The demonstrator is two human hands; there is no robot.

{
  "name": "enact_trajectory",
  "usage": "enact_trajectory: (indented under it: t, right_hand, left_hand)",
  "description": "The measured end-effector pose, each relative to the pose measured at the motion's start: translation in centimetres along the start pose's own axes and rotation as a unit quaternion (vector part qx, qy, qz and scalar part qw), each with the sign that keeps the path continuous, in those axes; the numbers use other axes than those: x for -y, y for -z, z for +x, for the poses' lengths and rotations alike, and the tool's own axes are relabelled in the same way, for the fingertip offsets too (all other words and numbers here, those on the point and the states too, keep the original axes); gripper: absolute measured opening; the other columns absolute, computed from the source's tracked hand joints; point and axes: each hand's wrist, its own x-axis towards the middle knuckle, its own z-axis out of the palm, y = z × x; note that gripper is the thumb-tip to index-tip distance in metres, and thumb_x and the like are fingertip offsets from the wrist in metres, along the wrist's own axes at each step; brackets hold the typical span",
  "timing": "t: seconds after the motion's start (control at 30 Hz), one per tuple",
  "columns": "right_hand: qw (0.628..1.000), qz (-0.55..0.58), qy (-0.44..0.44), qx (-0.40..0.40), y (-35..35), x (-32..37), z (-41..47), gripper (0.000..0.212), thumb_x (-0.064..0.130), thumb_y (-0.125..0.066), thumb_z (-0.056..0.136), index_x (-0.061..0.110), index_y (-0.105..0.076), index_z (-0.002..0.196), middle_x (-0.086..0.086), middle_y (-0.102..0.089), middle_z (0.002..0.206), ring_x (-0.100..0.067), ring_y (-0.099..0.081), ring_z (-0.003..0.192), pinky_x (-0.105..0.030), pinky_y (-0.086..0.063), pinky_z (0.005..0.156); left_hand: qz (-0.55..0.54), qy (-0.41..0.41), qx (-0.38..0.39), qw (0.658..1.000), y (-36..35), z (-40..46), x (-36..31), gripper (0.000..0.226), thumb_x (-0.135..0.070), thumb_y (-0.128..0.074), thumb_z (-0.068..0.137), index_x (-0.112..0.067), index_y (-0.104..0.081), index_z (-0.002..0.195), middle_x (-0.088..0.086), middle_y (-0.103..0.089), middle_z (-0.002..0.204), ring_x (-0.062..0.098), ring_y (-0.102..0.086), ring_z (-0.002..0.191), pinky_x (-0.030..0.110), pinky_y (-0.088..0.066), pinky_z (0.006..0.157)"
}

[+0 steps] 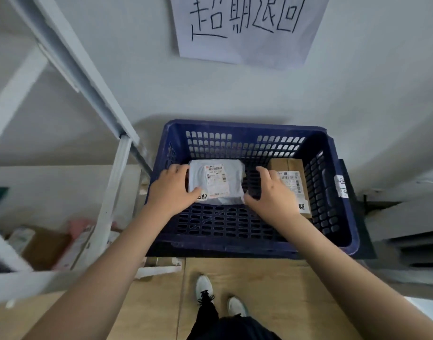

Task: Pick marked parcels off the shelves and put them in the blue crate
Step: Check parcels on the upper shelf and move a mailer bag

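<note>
Shelving unit (pixel 92 99): white metal, far left, angled upright and cross-braces; parcels (pixel 51 244) on its low shelf, blurred, one pink, one brown card.

Floor (pixel 271 290): pale wood-look boards; the person's two white shoes (pixel 204 287) near bottom centre.

Left hand (pixel 171 190): reaching into the crate, fingers and thumb curled round the left edge of the grey parcel.

Grey parcel (pixel 222 185): soft poly mailer, printed label facing up, a white handwritten tag at its near-left corner; inside the crate, toward the back, centre.

Blue crate (pixel 259 244): dark blue, perforated walls and base, standing on the floor against the wall.

Right hand (pixel 274 195): spread, thumb at the grey parcel's near-right corner, fingers loosely arched; cannot tell whether it grips.

Brown box (pixel 290 173): cardboard, labelled, handwritten tag at the near end; in the crate against its right wall.

Wall (pixel 357 82): plain white, above the crate a paper sign (pixel 249 28) with handwritten black characters.
</note>
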Motion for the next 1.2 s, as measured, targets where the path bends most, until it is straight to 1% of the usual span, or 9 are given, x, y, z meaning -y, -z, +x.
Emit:
enact_trajectory:
  t: [0.1, 0.2, 0.43, 0.6, 0.73, 0.83, 0.93, 1.07, 1.2]
  right_hand:
    - [0.999, -0.012, 0.018, -0.030, 2.5, -0.3, -3.3, 0.078, 0.056, -0.058, 0.090, 0.021, -0.026, 0.151, -0.003, -0.044, 0.141, -0.026, -0.055, 0.117, -0.030, -0.045, 0.068]
    - [0.998, -0.020, 0.046, -0.043, 4.8, -0.1, -6.0, 0.077, 0.057, -0.057, 0.091, 0.022, -0.025, 0.151, -0.001, -0.043, 0.144, -0.025, -0.055, 0.118, -0.027, -0.039, 0.068]
    - [0.986, -0.027, 0.151, -0.065, 9.6, 4.0, -11.8, 0.075, 0.060, -0.058, 0.089, 0.027, -0.030, 0.150, 0.006, -0.044, 0.143, -0.019, -0.051, 0.125, -0.031, -0.048, 0.084]
    - [0.975, -0.045, 0.201, -0.077, 10.9, 9.5, -16.2, 0.075, 0.062, -0.055, 0.090, 0.028, -0.028, 0.151, 0.008, -0.040, 0.145, -0.016, -0.044, 0.131, -0.032, -0.047, 0.092]
    - [0.967, -0.054, 0.237, -0.074, 9.6, 15.4, -20.1, 0.075, 0.066, -0.052, 0.089, 0.029, -0.027, 0.150, 0.009, -0.041, 0.144, -0.015, -0.048, 0.127, -0.031, -0.051, 0.090]
    - [0.958, -0.058, 0.273, -0.065, 7.3, 20.6, -23.0, 0.074, 0.067, -0.050, 0.088, 0.031, -0.028, 0.148, 0.010, -0.043, 0.143, -0.014, -0.052, 0.124, -0.031, -0.053, 0.087]
    - [0.947, -0.053, 0.314, -0.049, 4.6, 26.0, -25.7, 0.073, 0.069, -0.049, 0.087, 0.033, -0.031, 0.148, 0.011, -0.047, 0.140, -0.014, -0.053, 0.123, -0.030, -0.053, 0.087]
    - [0.934, -0.049, 0.353, -0.020, 0.8, 32.1, -28.2, 0.070, 0.068, -0.050, 0.089, 0.034, -0.032, 0.148, 0.013, -0.047, 0.139, -0.012, -0.053, 0.122, -0.028, -0.052, 0.083]
    - [0.924, -0.047, 0.379, 0.009, -2.8, 38.8, -29.8, 0.067, 0.065, -0.052, 0.089, 0.034, -0.034, 0.144, 0.011, -0.048, 0.133, -0.015, -0.052, 0.122, -0.032, -0.051, 0.085]
  left_hand:
    - [-0.005, -0.002, -0.055, 0.998, 2.7, -4.2, -1.1, 0.075, -0.063, -0.053, 0.091, -0.021, -0.035, 0.151, 0.001, -0.042, 0.152, 0.026, -0.046, 0.134, 0.047, -0.049, 0.098]
    - [-0.024, -0.004, -0.105, 0.994, 4.6, -8.2, -2.1, 0.074, -0.065, -0.050, 0.091, -0.023, -0.035, 0.150, -0.002, -0.042, 0.152, 0.023, -0.047, 0.133, 0.044, -0.049, 0.098]
    - [-0.016, -0.024, -0.173, 0.984, 7.7, -17.5, -2.3, 0.072, -0.066, -0.052, 0.090, -0.027, -0.036, 0.148, -0.007, -0.043, 0.149, 0.019, -0.048, 0.130, 0.040, -0.050, 0.092]
    - [-0.010, -0.037, -0.183, 0.982, 9.5, -23.7, 0.5, 0.072, -0.070, -0.044, 0.091, -0.029, -0.033, 0.150, -0.012, -0.038, 0.153, 0.014, -0.043, 0.134, 0.036, -0.049, 0.098]
    - [-0.016, -0.034, -0.198, 0.980, 11.0, -30.2, 3.8, 0.073, -0.073, -0.035, 0.090, -0.034, -0.033, 0.151, -0.017, -0.039, 0.150, 0.010, -0.044, 0.132, 0.036, -0.048, 0.098]
    - [-0.031, -0.008, -0.206, 0.978, 11.2, -35.1, 7.9, 0.065, -0.069, -0.044, 0.091, -0.037, -0.037, 0.148, -0.022, -0.041, 0.147, 0.007, -0.045, 0.130, 0.031, -0.044, 0.099]
    - [-0.046, 0.040, -0.213, 0.975, 10.8, -39.8, 13.5, 0.058, -0.064, -0.049, 0.093, -0.038, -0.041, 0.144, -0.023, -0.045, 0.140, 0.004, -0.048, 0.124, 0.023, -0.038, 0.089]
    - [-0.029, 0.145, -0.202, 0.968, 9.7, -45.2, 21.6, 0.066, -0.069, -0.044, 0.091, -0.032, -0.040, 0.146, -0.012, -0.048, 0.143, 0.013, -0.050, 0.125, 0.033, -0.046, 0.091]
    - [-0.017, 0.233, -0.199, 0.952, 9.6, -50.0, 28.5, 0.080, -0.074, -0.028, 0.082, -0.030, -0.037, 0.148, -0.008, -0.042, 0.147, 0.018, -0.044, 0.132, 0.038, -0.046, 0.096]
